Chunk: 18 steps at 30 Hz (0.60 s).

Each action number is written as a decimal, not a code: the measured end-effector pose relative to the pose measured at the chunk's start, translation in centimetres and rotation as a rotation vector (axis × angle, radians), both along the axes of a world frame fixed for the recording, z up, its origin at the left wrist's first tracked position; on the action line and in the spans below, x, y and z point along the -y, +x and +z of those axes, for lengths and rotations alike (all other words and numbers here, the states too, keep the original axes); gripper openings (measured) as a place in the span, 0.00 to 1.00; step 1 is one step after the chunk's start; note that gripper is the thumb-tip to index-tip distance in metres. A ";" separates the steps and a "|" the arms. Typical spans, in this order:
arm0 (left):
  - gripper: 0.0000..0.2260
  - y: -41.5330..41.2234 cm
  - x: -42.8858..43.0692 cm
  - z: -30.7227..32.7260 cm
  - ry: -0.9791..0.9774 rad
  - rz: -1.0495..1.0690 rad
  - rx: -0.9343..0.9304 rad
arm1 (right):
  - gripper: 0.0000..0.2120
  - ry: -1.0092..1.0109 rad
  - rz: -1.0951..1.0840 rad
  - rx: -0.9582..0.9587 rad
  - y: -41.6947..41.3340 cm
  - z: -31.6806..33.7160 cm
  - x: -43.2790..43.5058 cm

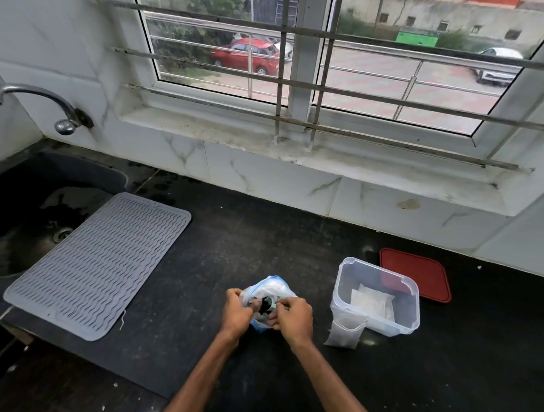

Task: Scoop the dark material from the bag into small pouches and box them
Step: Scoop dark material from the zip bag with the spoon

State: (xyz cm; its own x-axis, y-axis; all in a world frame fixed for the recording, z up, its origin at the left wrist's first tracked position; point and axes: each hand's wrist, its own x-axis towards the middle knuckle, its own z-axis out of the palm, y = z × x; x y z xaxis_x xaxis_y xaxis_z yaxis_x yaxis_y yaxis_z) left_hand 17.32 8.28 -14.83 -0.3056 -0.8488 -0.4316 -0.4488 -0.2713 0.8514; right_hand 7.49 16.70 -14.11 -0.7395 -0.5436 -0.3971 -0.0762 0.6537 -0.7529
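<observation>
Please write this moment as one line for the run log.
both hands: left hand and right hand at bag mouth | box: open, white pouches inside | red lid: behind box

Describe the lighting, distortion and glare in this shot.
Head view: soft daylight from the window, no hard shadows; wide-angle lens bows the window bars and sill; faint sheen on the black counter; the bag between both hands is sharp enough, its contents dim.

Clear plastic box (375, 297), crinkly translucent plastic bag (272, 289), ribbed matt grey rubbery mat (99, 261), glossy black stone counter (263, 236).
</observation>
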 end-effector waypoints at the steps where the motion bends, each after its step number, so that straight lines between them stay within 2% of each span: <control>1: 0.14 0.0 0.1 0.0 -0.018 0.003 0.006 | 0.09 -0.005 -0.011 0.007 0.1 0.5 -0.2; 7: 0.12 -0.2 0.1 0.3 -0.080 0.067 0.021 | 0.11 -0.013 0.016 -0.072 0.2 1.6 -1.1; 12: 0.11 -0.5 -0.5 0.0 0.027 0.058 -0.088 | 0.12 -0.024 0.014 -0.016 0.1 1.8 -1.2; 18: 0.11 -0.6 -0.4 0.4 0.138 0.015 -0.196 | 0.13 0.028 0.071 -0.082 0.0 1.4 -1.4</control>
State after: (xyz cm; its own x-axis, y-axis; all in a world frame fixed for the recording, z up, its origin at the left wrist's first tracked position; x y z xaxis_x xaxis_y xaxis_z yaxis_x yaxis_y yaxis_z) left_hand 16.67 8.72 -14.46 -0.3830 -0.7907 -0.4777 -0.2733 -0.3970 0.8762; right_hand 7.44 18.08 -12.74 -0.7299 -0.5855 -0.3528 -0.1835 0.6650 -0.7240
